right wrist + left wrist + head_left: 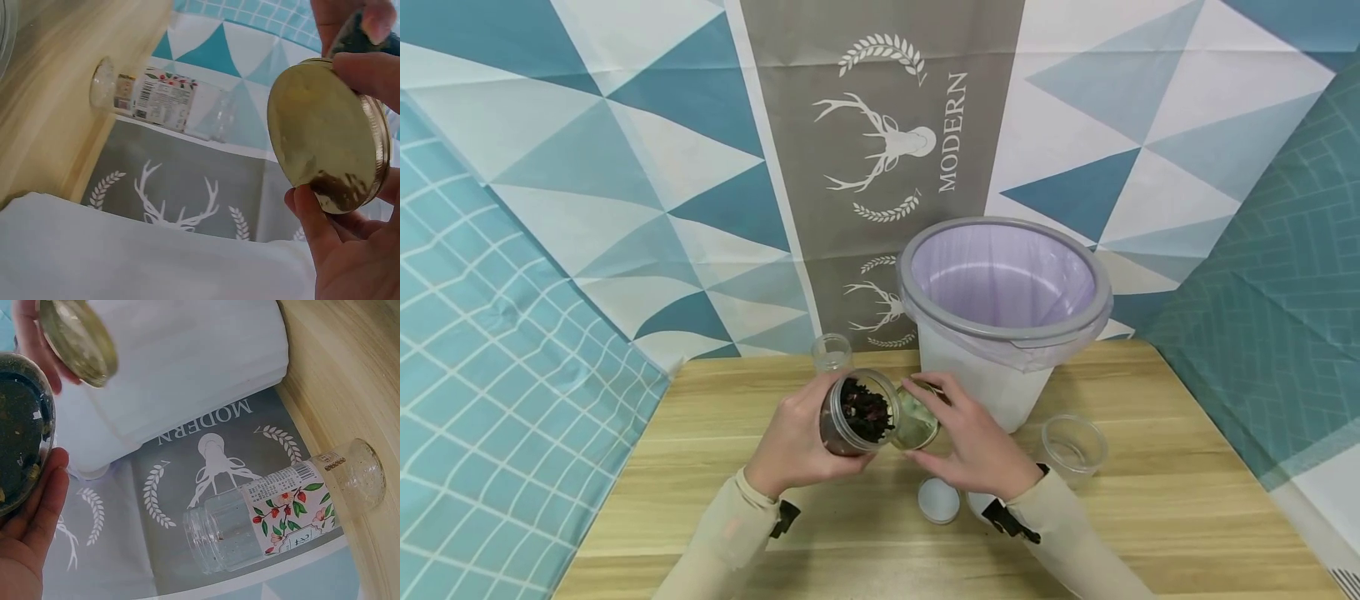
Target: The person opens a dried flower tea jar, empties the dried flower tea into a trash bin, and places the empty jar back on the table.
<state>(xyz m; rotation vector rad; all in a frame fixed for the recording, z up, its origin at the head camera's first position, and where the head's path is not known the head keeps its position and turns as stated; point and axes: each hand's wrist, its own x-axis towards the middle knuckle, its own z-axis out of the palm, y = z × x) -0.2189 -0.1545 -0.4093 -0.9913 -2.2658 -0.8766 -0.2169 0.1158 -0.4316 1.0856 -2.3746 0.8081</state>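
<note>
My left hand (793, 446) grips a clear jar (867, 410) of dark dried leaf-like bits, its open mouth tilted toward the head camera. In the left wrist view only part of that jar (22, 437) shows, at the left edge. Close beside the mouth, my right hand (977, 446) holds a round gold lid (916, 419) by its rim, tilted. The right wrist view shows the lid's shiny gold face (322, 134), with thumb and fingers around its edge. Whether lid and jar touch is unclear.
Behind the hands stands a white bin (985, 383) with a purple liner. A clear jar with a floral label (281, 512) is at the table's back edge. A clear round container (1073, 446) sits right; a white lid (938, 500) lies in front, another white piece partly under the right wrist.
</note>
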